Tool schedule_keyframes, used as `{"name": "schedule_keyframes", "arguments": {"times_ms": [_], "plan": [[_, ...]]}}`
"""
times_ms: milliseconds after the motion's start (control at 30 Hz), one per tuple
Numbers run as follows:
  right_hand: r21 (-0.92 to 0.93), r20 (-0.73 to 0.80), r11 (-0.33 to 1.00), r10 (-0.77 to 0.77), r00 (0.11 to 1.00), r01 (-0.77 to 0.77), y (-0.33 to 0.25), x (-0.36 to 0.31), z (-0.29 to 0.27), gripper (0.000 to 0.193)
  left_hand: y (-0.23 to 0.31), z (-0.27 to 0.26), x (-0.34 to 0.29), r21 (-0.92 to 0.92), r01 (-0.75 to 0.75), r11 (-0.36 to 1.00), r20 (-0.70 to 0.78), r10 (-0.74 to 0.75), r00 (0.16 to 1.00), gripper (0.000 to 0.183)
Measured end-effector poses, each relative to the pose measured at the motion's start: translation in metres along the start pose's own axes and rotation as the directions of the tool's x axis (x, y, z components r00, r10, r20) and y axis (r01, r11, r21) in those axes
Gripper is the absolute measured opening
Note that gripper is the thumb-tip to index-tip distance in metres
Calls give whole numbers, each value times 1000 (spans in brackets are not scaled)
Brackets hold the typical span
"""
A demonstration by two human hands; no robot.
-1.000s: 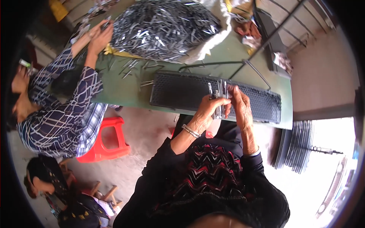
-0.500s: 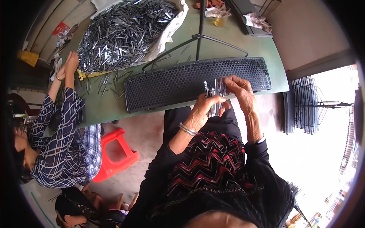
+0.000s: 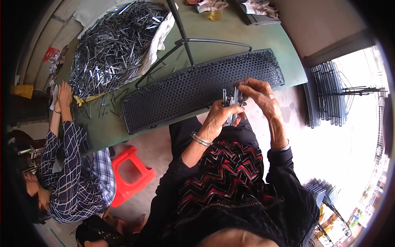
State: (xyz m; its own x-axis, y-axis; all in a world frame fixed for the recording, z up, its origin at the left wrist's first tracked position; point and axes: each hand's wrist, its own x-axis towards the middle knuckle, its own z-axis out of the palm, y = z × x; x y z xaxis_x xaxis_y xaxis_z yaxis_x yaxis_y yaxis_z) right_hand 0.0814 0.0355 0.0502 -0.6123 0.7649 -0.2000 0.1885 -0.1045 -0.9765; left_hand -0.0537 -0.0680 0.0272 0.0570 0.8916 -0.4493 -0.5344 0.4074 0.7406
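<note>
My left hand (image 3: pixel 213 120) is closed round a bundle of thin shiny metal strips (image 3: pixel 231 106), most of them upright, with their tops above the thumb. At the bundle's upper right edge, my right hand (image 3: pixel 263 98) pinches the end of a strip between thumb and fingers. Behind both hands a long black perforated metal panel (image 3: pixel 177 92) lies along the table's near edge. A dark rod frame (image 3: pixel 218 40) rises from the panel's far side. At the far left is a large heap of similar dark strips (image 3: pixel 115 51) on a white sheet.
Loose strips (image 3: pixel 103 105) are scattered on the green table (image 3: pixel 234 55) beside the heap. To my left a person in a checked shirt (image 3: pixel 68 181) sits near a red stool (image 3: pixel 133 181). Gloves (image 3: pixel 261 8) lie at the back. Black racks (image 3: pixel 331 94) stand on the right.
The view has shifted, so the table and panel appear turned and further left. My left hand keeps its hold on the bundle; my right fingers have moved slightly left across its top.
</note>
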Motion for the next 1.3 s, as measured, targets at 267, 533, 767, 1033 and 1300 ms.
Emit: {"name": "schedule_keyframes", "arguments": {"times_ms": [267,533,767,1033,1300], "plan": [[-137,33,990,-27,999,31,2,3,-23,20,-8,5,15,-3,-19,1000,68,20,997,24],[-194,-516,950,-310,799,243,14,26,-54,18,-19,9,31,-300,77,951,72,-57,996,21],[-442,-588,874,-452,671,201,25,58,-62,17,-17,16,31,-554,176,814,207,-71,976,26],[-581,-505,797,-513,694,166,31,70,-65,16,-20,16,28,-529,135,837,163,-56,985,30],[-787,-349,601,-621,702,141,30,76,-65,12,-18,12,26,-411,85,908,144,-28,989,32]]}}
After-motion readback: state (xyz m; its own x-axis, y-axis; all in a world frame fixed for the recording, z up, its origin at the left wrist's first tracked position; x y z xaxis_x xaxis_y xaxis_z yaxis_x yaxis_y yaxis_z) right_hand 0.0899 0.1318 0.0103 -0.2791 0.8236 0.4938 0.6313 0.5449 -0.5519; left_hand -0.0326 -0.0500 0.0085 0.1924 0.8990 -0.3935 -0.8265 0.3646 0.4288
